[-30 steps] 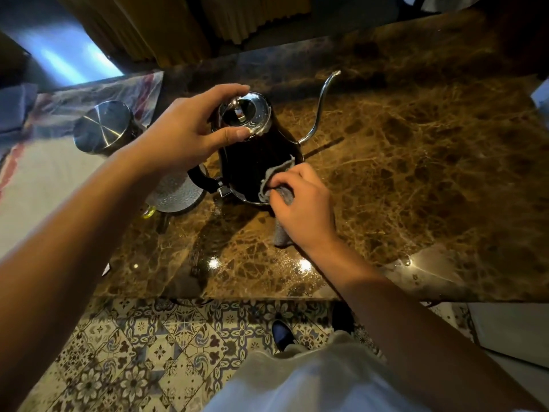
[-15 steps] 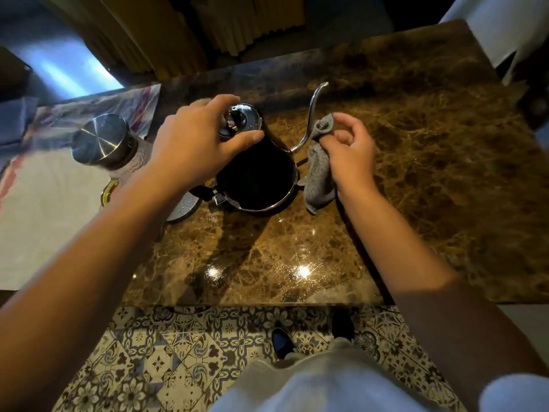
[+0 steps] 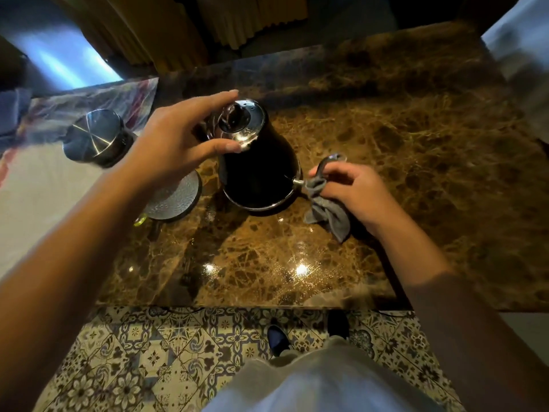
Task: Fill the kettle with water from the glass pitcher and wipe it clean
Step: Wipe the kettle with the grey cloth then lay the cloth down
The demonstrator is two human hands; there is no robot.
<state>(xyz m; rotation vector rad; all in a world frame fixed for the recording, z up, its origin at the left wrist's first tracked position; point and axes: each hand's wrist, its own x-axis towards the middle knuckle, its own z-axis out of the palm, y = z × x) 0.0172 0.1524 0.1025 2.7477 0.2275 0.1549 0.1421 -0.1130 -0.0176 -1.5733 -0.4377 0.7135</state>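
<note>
1. Nearest to the person, in front of the kettle (image 3: 261, 171), the marble counter (image 3: 416, 179) is bare and glossy, with two bright glints of light on it. The kettle stands toward the counter's left part, well back from the near edge.

2. Just right of the kettle's base, the right hand (image 3: 353, 194) is closed around a grey cloth (image 3: 325, 209), bunching it over the lower run of the spout (image 3: 298, 182). A loose tail of cloth hangs down to the counter. The grip looks meant to slide the cloth along the thin tube, so I judge the wiping step is under way.

3. Just left of the kettle sits a round hammered-metal disc (image 3: 173, 199), partly under the left forearm. It may be the kettle's stand; that is a guess.

4. Over the kettle's top, the left hand (image 3: 175, 144) is spread, thumb on the near side of the lid (image 3: 242, 120) and fingers arching past the far side. It seems to brace the kettle while the other hand rubs. Whether every finger touches, I cannot tell.

5. The kettle is a black, cone-like body widening to a chrome band at its base, with a shiny lid and knob. The spout leaves low on the right; its upper part is mostly hidden by the right hand.

6. Farther left of the kettle, a steel-lidded container (image 3: 93, 138) stands on a pale mat (image 3: 44, 188). I see no glass pitcher for certain.
</note>
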